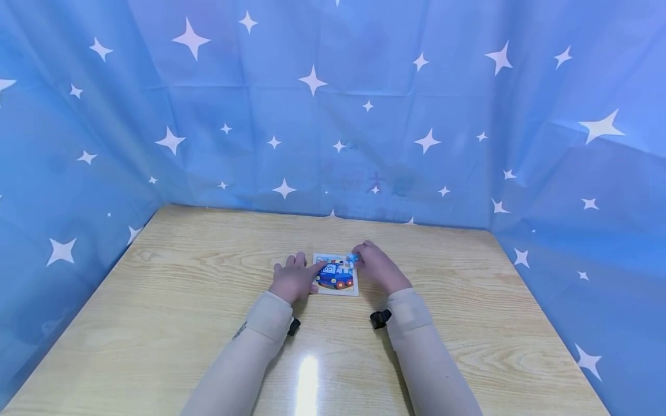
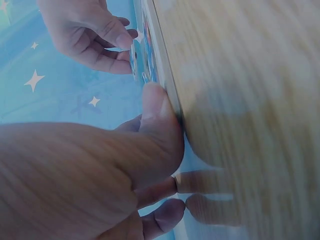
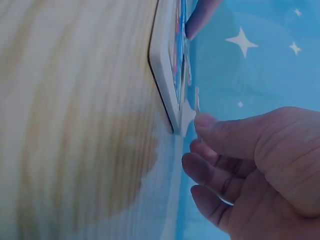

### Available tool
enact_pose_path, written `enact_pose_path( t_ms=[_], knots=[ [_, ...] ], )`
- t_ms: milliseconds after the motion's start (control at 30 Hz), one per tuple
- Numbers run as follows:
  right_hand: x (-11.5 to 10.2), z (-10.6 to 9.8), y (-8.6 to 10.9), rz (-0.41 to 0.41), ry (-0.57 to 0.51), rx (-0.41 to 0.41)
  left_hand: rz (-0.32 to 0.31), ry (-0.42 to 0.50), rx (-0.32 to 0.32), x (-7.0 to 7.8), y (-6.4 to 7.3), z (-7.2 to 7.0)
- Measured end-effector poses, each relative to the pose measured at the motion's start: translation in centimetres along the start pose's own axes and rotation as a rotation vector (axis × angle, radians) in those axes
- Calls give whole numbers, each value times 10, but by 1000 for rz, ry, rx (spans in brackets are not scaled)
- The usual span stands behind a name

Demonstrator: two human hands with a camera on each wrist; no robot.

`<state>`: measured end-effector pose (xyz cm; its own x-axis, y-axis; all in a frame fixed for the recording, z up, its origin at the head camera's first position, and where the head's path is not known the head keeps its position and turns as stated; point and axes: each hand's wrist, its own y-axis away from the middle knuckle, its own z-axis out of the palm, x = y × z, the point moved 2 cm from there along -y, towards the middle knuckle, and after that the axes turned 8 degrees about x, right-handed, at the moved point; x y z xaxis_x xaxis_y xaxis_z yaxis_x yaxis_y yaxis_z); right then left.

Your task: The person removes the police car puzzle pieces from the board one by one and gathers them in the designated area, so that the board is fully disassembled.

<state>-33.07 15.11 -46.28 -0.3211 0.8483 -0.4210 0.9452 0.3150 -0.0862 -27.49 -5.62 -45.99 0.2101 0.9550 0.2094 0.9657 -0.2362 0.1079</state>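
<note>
We seem to be fitting a piece (image 1: 352, 258), pinched in our right hand (image 1: 381, 269) at the puzzle (image 1: 334, 283)'s far-right corner, our left hand (image 1: 292, 281) touching its left side, fingers apart; next calls for careful aligning.

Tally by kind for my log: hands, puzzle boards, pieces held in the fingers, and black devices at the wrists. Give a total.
Hands: 2 (left hand, right hand)
Puzzle board: 1
Held puzzle piece: 1
Black wrist devices: 2
Total: 6
</note>
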Motion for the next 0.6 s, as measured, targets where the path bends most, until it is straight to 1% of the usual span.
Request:
enact_pose_path(
  t_ms=[100, 233, 400, 600],
  knots=[
    [3, -4, 1, -5, 0, 12, -12, 30, 14, 0, 0, 2],
    [8, -13, 4, -5, -12, 38, -35, 47, 20, -1, -2, 3],
    [19, -25, 7, 22, -31, 64, -48, 49, 19, -1, -2, 4],
    [37, -36, 8, 41, -51, 68, -47, 38, 22, -1, 1, 2]
  ],
)
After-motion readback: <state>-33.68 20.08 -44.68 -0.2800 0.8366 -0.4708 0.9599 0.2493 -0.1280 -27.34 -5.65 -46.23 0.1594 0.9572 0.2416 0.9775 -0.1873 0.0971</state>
